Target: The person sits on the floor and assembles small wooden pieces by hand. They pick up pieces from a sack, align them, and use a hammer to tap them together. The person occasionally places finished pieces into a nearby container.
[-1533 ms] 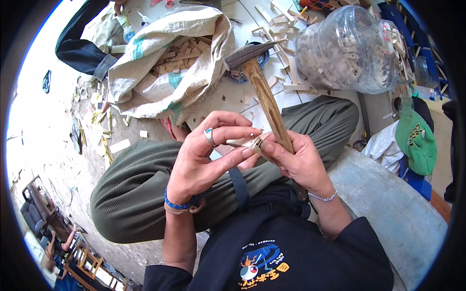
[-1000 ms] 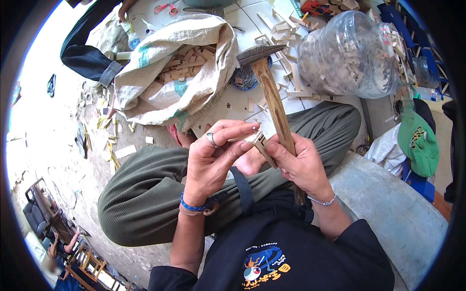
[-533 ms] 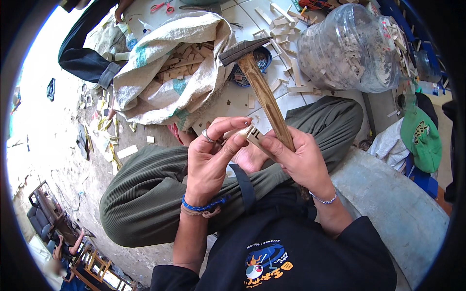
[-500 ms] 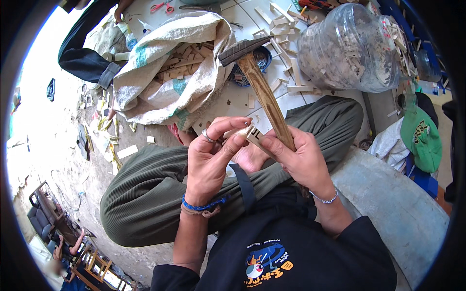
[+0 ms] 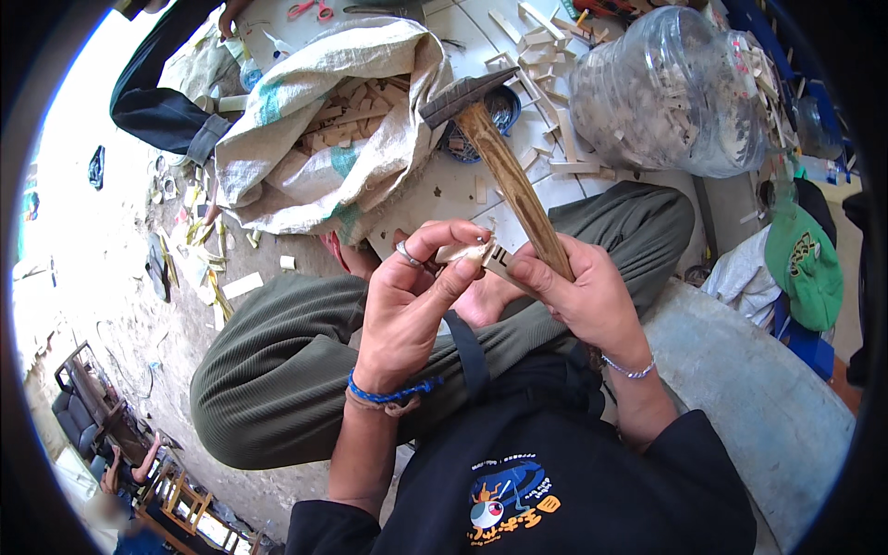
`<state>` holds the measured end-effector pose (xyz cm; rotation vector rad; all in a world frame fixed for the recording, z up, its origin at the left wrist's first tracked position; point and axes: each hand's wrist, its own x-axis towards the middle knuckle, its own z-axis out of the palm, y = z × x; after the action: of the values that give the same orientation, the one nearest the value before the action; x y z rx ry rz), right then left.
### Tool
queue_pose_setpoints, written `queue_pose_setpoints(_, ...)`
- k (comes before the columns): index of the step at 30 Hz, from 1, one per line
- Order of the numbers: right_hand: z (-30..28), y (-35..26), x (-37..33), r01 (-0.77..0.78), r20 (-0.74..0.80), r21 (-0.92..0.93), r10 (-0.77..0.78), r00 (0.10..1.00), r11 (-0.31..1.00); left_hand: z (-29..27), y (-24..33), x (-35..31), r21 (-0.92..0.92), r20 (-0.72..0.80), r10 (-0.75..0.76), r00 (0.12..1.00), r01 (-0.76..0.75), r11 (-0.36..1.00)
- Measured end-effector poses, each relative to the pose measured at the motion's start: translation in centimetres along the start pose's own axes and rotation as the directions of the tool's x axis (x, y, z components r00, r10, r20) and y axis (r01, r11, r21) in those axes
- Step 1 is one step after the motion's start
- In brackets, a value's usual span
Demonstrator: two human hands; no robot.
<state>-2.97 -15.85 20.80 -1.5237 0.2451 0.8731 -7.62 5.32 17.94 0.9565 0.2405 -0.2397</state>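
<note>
My right hand (image 5: 585,294) is closed around the wooden handle of a hammer (image 5: 513,190), whose dark metal head points up and to the left. The same hand's thumb presses on a small wooden block (image 5: 500,261) with dark marks on its face. My left hand (image 5: 407,310), with a ring and a blue cord at the wrist, is closed with thumb and index finger at the block's left end. Between those fingers shows a pale wooden piece (image 5: 451,252). A tiny dark tip at the index finger is too small to name.
A woven sack (image 5: 268,176) of wooden offcuts lies ahead on the left. Behind the hammer head is a blue bowl (image 5: 504,111) of nails. A large clear plastic container (image 5: 661,92) holds more pieces. Wooden frames (image 5: 541,55) and red scissors (image 5: 310,10) lie farther off; another person's leg (image 5: 157,120) is at upper left.
Both hands have shifted slightly right with the hammer and block. The pale wooden piece between my left fingers shows more clearly.
</note>
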Motion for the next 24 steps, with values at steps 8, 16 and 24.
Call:
queue_pose_setpoints(8, -0.6, -0.1, -0.2, 0.117, 0.013, -0.101, -0.116, 0.993, 0.988, -0.4, 0.4, 0.3, 0.192, 0.107, 0.165, 0.980, -0.183, 0.964)
queue_pose_setpoints(16, -1.1, -0.8, -0.9, 0.036, 0.197, -0.059, -0.024, 0.980, 0.998, -0.4, 3.6, 0.2, 0.753, 0.317, 0.392, 0.864, -0.480, 0.449)
queue_pose_setpoints(24, -1.0, 0.5, -1.2, 0.033, 0.273, 0.006, -0.033, 0.961, 0.999, 0.8, 3.6, -1.3, 0.829, 0.322, 0.375, 0.870, -0.450, 0.332)
